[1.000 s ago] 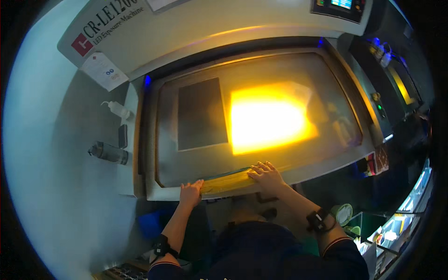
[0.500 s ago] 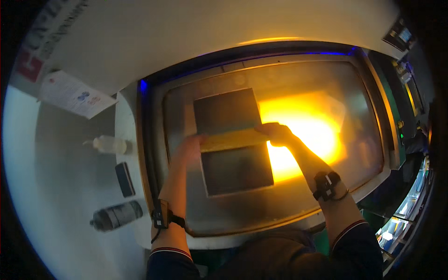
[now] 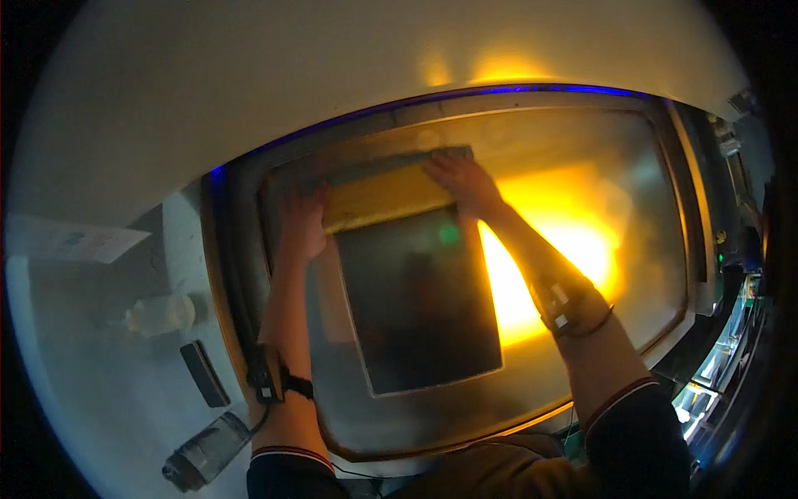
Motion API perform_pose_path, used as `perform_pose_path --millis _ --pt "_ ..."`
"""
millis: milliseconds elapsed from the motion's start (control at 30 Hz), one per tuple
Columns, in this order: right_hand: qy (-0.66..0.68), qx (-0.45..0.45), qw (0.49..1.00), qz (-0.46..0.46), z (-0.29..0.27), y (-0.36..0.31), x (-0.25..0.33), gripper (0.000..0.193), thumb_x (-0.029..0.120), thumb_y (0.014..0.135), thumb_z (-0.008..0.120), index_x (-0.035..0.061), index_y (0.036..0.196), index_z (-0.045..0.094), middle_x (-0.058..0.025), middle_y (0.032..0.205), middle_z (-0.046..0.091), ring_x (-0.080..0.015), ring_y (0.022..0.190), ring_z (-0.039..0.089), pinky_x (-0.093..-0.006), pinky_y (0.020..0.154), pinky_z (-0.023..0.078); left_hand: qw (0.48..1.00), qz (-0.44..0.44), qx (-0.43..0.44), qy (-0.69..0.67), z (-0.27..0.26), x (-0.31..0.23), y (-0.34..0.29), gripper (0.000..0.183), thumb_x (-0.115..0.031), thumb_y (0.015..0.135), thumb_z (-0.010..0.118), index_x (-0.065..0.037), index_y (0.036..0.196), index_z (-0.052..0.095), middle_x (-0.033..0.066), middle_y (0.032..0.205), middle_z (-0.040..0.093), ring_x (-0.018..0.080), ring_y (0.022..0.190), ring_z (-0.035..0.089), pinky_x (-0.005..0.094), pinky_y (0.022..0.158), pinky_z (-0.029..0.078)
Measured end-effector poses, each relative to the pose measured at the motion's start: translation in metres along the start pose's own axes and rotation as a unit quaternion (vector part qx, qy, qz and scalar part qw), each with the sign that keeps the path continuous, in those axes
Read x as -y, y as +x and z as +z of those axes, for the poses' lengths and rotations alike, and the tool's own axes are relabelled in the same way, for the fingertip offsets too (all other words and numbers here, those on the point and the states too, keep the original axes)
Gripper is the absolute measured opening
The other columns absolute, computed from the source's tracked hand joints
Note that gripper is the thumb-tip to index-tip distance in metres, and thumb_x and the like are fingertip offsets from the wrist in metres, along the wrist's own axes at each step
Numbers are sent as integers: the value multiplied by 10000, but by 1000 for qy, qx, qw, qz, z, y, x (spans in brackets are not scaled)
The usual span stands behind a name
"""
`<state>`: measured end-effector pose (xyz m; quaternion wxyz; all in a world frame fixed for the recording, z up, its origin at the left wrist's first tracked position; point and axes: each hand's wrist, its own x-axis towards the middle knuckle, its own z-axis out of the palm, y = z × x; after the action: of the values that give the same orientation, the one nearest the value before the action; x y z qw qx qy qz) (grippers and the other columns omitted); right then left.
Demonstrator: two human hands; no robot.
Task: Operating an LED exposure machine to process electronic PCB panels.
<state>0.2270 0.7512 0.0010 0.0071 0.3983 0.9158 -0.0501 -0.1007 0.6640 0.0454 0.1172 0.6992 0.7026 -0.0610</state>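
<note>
A dark rectangular panel with a thin pale border lies on the framed translucent surface. Across its far part runs a yellow band-like strip, its ends next to my two hands; I cannot tell if it is a separate piece or part of a sheet. My left hand is at the strip's left end, its fingers blurred and pointing away from me. At the other end my right hand rests with fingers stretched over the strip's far right corner. Both wrists wear dark strapped devices.
Bright yellow light glows through the surface at right. On the left ledge are a pale bottle, a dark phone-like slab and a clear bottle with a dark cap. A light panel hangs over the far side.
Both hands and the yellow strip have moved away from me, to the panel's far edge. The right hand's fingers have spread out. More of the dark panel shows on the near side.
</note>
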Motion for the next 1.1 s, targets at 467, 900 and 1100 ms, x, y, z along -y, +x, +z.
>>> perform_pose_path --millis 467,900,1100 --pt "144 126 980 -59 -13 -506 178 640 241 904 552 185 1501 328 -106 1514 399 -321 1378 412 -514 1119 331 949 111 296 -7 92 -158 -462 807 -252 789 715 -214 1501 336 14 1569 322 457 1389 313 649 1123 224" --pt "70 78 994 -39 -22 -502 143 598 212 892 589 212 1460 403 -50 1483 444 -262 1360 434 -497 1110 338 984 116 132 -42 143 -179 -448 744 -283 794 695 -183 1470 400 44 1510 419 441 1326 419 657 1095 259" --pt "210 61 976 -1 -7 -312 18 608 13 767 606 202 1343 564 -39 1349 573 -233 1271 509 -430 1069 361 982 109 151 -39 45 -152 -225 491 -100 799 595 -139 1288 570 203 1093 668 391 1039 629 500 900 503"
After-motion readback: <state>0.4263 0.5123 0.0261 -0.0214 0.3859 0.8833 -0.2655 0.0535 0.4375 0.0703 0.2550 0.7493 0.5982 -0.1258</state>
